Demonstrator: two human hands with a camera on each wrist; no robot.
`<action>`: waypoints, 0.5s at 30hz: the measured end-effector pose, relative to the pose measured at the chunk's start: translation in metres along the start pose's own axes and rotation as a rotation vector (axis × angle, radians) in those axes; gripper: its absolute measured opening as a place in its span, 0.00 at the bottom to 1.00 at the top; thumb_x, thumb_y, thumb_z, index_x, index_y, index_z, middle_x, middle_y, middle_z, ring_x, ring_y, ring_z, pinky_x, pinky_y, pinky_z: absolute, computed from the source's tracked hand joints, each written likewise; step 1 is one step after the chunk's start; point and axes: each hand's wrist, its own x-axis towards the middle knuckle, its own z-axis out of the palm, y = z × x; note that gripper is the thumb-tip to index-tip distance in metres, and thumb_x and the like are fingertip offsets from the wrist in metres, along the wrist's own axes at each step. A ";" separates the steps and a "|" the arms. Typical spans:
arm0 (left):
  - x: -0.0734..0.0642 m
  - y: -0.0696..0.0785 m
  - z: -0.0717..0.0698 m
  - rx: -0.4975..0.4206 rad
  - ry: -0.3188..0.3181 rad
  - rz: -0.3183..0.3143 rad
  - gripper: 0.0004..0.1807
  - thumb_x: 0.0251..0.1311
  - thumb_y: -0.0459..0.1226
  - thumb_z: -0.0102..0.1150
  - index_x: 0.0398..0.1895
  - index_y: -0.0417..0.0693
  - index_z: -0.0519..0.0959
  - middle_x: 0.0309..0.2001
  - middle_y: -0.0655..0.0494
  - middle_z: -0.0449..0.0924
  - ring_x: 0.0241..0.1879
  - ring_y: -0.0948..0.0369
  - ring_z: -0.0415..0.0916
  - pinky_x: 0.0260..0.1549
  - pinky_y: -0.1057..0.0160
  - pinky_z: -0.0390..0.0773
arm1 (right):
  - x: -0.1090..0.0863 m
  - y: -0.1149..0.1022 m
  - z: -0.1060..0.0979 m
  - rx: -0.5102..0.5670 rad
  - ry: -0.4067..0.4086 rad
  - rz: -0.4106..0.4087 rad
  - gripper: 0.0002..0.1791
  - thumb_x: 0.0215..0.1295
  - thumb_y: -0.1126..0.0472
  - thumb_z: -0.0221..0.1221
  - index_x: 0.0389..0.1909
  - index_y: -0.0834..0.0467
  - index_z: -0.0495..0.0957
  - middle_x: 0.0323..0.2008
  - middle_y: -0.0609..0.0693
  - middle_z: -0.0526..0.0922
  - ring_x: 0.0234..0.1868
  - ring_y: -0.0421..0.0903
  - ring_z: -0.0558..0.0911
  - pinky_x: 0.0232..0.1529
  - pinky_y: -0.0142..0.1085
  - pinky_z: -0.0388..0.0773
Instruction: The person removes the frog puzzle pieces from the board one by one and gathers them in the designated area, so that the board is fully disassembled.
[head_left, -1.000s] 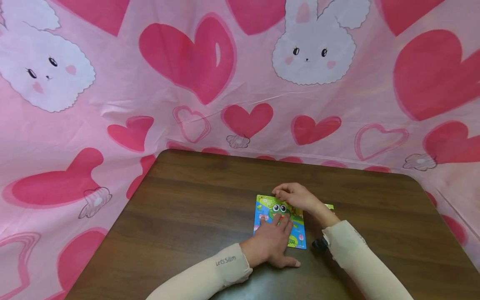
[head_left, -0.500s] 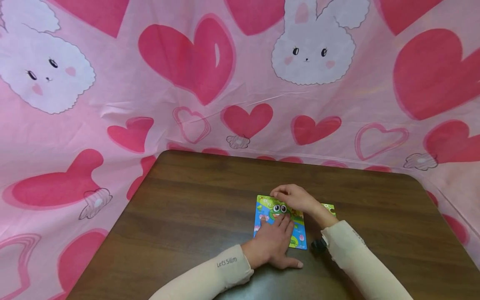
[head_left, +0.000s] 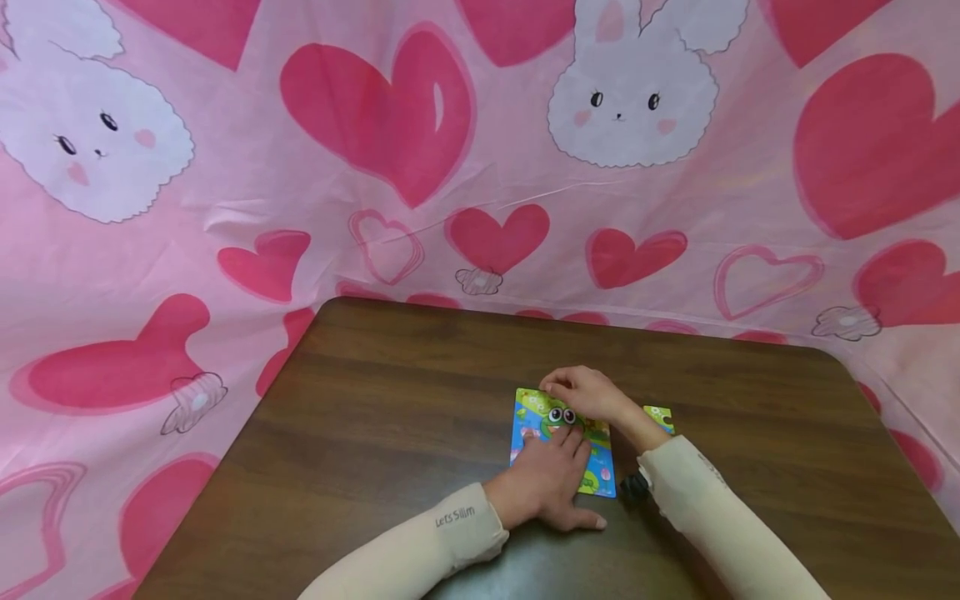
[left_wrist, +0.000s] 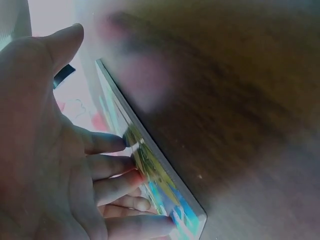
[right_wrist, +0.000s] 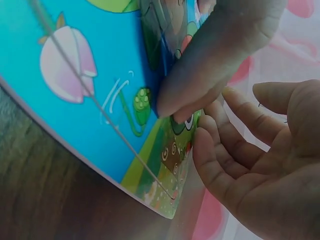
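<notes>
A flat picture puzzle [head_left: 597, 462] with a cartoon frog, pink flowers and a blue ground lies on the brown table. My left hand [head_left: 546, 482] rests on it, fingers spread over the frog and thumb out toward the near right. In the left wrist view, the left fingertips [left_wrist: 131, 177] touch the puzzle's face. At its far edge is my right hand [head_left: 588, 393], fingers bent and touching the border. The right wrist view shows the right thumb [right_wrist: 274, 96] held apart from the fingers, with nothing pinched. A seam runs along the puzzle's side border.
A separate notched puzzle piece [head_left: 657, 414] lies right of the puzzle, partly hidden by the right forearm. A black object [head_left: 634, 486] sits at the right wrist, below the sleeve. Pink cloth with hearts and rabbits [head_left: 495, 150] hangs behind the brown table [head_left: 390, 400].
The right fingers have shifted slightly left along the far edge of the puzzle. The left hand keeps its place on the picture, its thumb moved a little to the right.
</notes>
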 end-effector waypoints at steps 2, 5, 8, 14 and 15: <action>0.001 -0.001 0.000 0.003 -0.007 0.001 0.58 0.53 0.81 0.40 0.79 0.56 0.56 0.79 0.60 0.54 0.78 0.61 0.52 0.58 0.42 0.75 | 0.001 0.000 0.000 -0.001 -0.002 0.003 0.14 0.77 0.53 0.54 0.52 0.52 0.85 0.49 0.49 0.87 0.43 0.44 0.81 0.52 0.48 0.77; 0.002 -0.001 0.000 0.006 -0.004 0.001 0.57 0.53 0.81 0.41 0.78 0.56 0.57 0.79 0.60 0.55 0.78 0.61 0.53 0.58 0.42 0.76 | 0.002 0.001 0.001 -0.005 0.001 0.009 0.15 0.77 0.53 0.54 0.51 0.53 0.86 0.48 0.49 0.88 0.42 0.43 0.80 0.50 0.45 0.77; 0.002 -0.001 0.000 0.007 -0.001 0.003 0.56 0.53 0.81 0.42 0.78 0.57 0.58 0.79 0.60 0.55 0.78 0.61 0.53 0.57 0.43 0.76 | 0.003 0.002 0.002 -0.007 0.008 0.015 0.15 0.77 0.53 0.54 0.49 0.53 0.87 0.47 0.49 0.88 0.39 0.42 0.79 0.45 0.41 0.76; 0.003 -0.003 0.001 -0.013 -0.012 0.009 0.55 0.53 0.80 0.42 0.77 0.58 0.58 0.80 0.59 0.54 0.79 0.61 0.51 0.58 0.42 0.76 | 0.002 0.001 0.002 0.001 -0.016 0.004 0.15 0.77 0.55 0.53 0.53 0.56 0.85 0.41 0.49 0.88 0.35 0.41 0.80 0.45 0.41 0.77; 0.003 -0.003 0.001 -0.018 -0.016 0.009 0.55 0.54 0.80 0.42 0.78 0.58 0.57 0.80 0.59 0.53 0.79 0.61 0.51 0.59 0.42 0.75 | 0.002 0.000 0.001 0.002 -0.015 0.000 0.16 0.77 0.56 0.53 0.54 0.56 0.84 0.42 0.50 0.88 0.36 0.42 0.80 0.46 0.42 0.78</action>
